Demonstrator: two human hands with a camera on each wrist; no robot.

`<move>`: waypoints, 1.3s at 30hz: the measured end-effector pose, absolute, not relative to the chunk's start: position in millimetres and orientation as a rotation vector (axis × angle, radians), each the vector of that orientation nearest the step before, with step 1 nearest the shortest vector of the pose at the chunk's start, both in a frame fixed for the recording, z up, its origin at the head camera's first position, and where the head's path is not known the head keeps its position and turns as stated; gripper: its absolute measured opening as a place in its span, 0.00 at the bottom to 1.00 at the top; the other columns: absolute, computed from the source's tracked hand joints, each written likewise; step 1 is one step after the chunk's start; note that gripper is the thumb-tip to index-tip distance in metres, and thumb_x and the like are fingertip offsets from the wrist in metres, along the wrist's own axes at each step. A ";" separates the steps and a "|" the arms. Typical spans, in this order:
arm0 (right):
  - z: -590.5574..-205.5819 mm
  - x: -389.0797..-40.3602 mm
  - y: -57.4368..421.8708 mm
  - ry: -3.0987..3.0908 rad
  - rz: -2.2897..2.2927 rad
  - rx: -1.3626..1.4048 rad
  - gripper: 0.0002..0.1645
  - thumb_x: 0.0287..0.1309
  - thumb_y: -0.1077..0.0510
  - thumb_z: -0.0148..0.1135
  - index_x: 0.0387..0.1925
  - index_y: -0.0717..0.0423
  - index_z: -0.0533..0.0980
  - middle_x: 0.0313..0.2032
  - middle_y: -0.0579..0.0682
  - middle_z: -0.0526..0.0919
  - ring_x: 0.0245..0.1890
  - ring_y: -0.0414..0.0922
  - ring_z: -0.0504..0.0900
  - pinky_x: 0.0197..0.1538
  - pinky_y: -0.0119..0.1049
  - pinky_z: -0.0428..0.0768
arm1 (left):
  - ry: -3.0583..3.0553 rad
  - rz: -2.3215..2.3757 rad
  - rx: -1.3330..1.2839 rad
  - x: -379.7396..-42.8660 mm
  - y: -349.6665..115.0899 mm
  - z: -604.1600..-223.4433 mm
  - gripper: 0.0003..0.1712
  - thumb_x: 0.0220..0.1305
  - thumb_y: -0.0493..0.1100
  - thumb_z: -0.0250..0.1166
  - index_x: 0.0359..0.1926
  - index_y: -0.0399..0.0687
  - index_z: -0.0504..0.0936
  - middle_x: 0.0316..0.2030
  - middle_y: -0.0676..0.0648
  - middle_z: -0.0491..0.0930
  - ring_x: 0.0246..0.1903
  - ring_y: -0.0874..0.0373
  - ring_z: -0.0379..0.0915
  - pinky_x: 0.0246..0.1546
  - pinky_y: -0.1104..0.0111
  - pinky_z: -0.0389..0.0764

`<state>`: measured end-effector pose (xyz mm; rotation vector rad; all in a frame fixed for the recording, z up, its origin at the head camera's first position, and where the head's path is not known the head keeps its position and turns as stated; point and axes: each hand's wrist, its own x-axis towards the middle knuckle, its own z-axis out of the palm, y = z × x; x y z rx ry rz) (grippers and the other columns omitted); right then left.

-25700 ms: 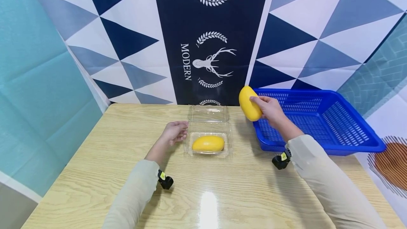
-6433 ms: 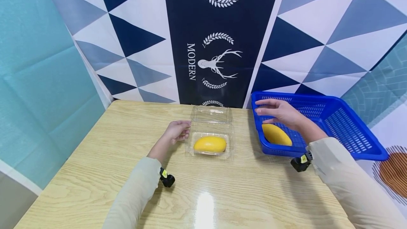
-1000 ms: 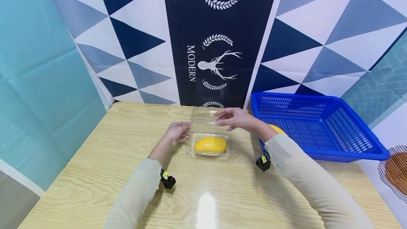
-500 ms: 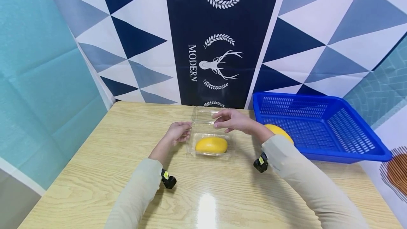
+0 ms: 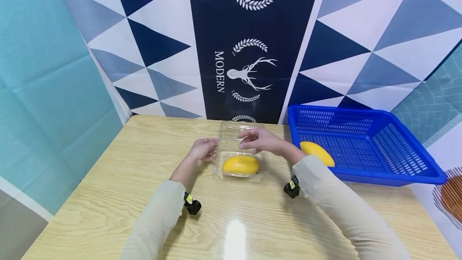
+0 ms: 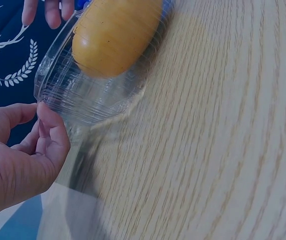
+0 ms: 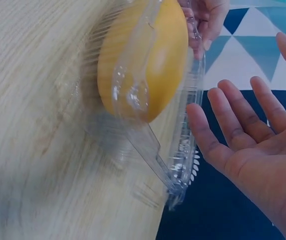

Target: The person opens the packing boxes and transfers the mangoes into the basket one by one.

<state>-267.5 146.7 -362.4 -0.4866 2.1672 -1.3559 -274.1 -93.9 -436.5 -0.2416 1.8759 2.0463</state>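
Note:
A clear plastic clamshell box [image 6: 77, 95] lies on the table with its lid tipped back toward the wall. Inside its base is a yellow mango [image 5: 241, 165], lying sideways. My left hand [image 5: 203, 150] pinches the box's left edge between thumb and fingertips, as the left wrist view shows close up. Over the raised lid hovers my right hand [image 5: 261, 140], nothing in it, fingers spread and slightly bent, apart from the box in the right wrist view [image 7: 253, 135]. A second mango [image 5: 317, 153] rests in the near left corner of a blue plastic basket [image 5: 368, 177].
The basket stands on the right side of the wooden table [image 5: 144, 196], beyond my right forearm. Behind the table's far edge hangs a patterned cloth wall [image 5: 249, 23]. Black wrist cameras [image 5: 291, 187] sit on both sleeves.
Long before, my right hand held a mango beside the basket; later that mango lay in the basket under my hand. Since then the hand has come left over the box, lately drifting slightly nearer me.

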 end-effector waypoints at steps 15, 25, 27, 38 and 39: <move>-373.7 -267.0 138.0 2.162 -1.348 -0.466 0.29 0.54 0.53 0.66 0.58 0.57 0.71 0.49 0.55 0.80 0.44 0.42 0.79 0.43 0.39 0.82 | 1.881 2.055 -0.253 -272.4 -93.1 -434.2 0.22 0.64 0.36 0.55 0.58 0.32 0.70 0.27 0.50 0.73 0.19 0.65 0.69 0.20 0.79 0.76; -382.9 -270.0 132.9 2.208 -1.276 -0.453 0.30 0.53 0.50 0.67 0.57 0.52 0.72 0.48 0.51 0.81 0.46 0.42 0.79 0.46 0.37 0.79 | 1.885 2.037 -0.297 -275.2 -92.8 -435.9 0.22 0.64 0.37 0.56 0.59 0.34 0.71 0.30 0.49 0.73 0.22 0.64 0.70 0.22 0.79 0.78; -383.7 -270.7 132.4 2.217 -1.266 -0.454 0.30 0.52 0.49 0.67 0.57 0.51 0.72 0.49 0.50 0.81 0.46 0.41 0.79 0.46 0.36 0.79 | 1.887 2.032 -0.303 -275.4 -92.8 -436.1 0.22 0.64 0.37 0.56 0.58 0.35 0.71 0.31 0.49 0.73 0.22 0.64 0.70 0.22 0.78 0.78; -388.1 -271.4 133.0 2.215 -1.234 -0.504 0.36 0.53 0.49 0.66 0.60 0.59 0.68 0.47 0.52 0.82 0.42 0.40 0.78 0.39 0.30 0.74 | 1.897 2.043 -0.260 -272.5 -93.8 -434.1 0.19 0.64 0.38 0.57 0.54 0.37 0.75 0.29 0.50 0.73 0.24 0.64 0.71 0.25 0.78 0.78; -388.6 -271.3 132.7 2.220 -1.226 -0.503 0.36 0.53 0.49 0.66 0.60 0.59 0.68 0.47 0.52 0.82 0.41 0.40 0.78 0.38 0.30 0.74 | 1.893 2.043 -0.265 -272.7 -93.8 -434.2 0.19 0.64 0.38 0.57 0.55 0.37 0.74 0.29 0.50 0.73 0.24 0.64 0.71 0.25 0.78 0.79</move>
